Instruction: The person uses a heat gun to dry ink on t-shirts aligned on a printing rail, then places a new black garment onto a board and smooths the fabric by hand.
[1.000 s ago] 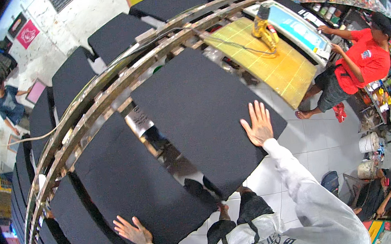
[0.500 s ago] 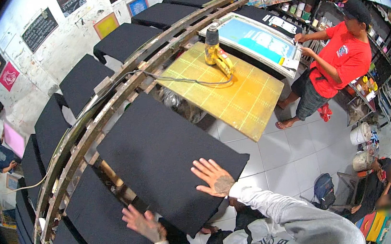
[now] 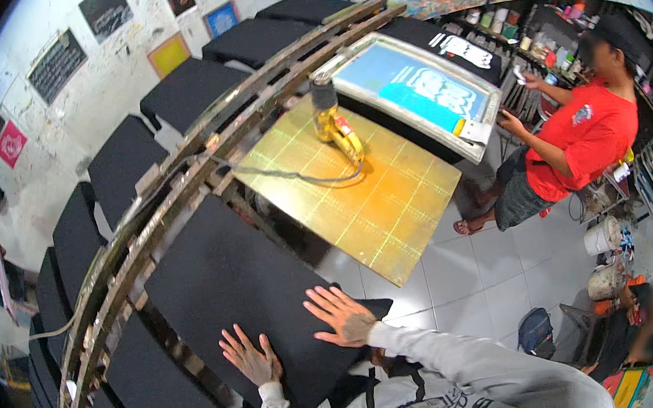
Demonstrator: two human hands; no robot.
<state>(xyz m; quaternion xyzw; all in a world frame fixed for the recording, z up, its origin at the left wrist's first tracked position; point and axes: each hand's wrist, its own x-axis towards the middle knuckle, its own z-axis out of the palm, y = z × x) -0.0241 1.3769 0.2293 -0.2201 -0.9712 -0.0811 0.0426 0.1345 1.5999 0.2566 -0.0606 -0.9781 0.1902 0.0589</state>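
Directly in front of me a piece of black cloth [image 3: 238,274] covers a flat board, with a loose corner sticking out at its right. My left hand [image 3: 251,359] lies on the near left part of the cloth, fingers spread. Across from it, my right hand [image 3: 343,316] rests palm down near the cloth's right edge, its fingers also spread. Neither hand grips anything. Beyond the cloth lies a yellow gridded board [image 3: 375,206], on which a yellow-and-black heat gun [image 3: 338,126] stands with its cable trailing left.
A curved wooden rail [image 3: 199,146] runs past the boards; more black-covered boards [image 3: 193,90] line its far side. A framed printing screen [image 3: 410,86] sits beyond the yellow board. At right stands a co-worker in a red shirt [image 3: 588,130]; another person [image 3: 638,321] sits lower right.
My left hand has moved from the cloth's left edge onto its surface. The right hand stays spread on the cloth. The co-worker in red has let go of the screen frame and turned aside.
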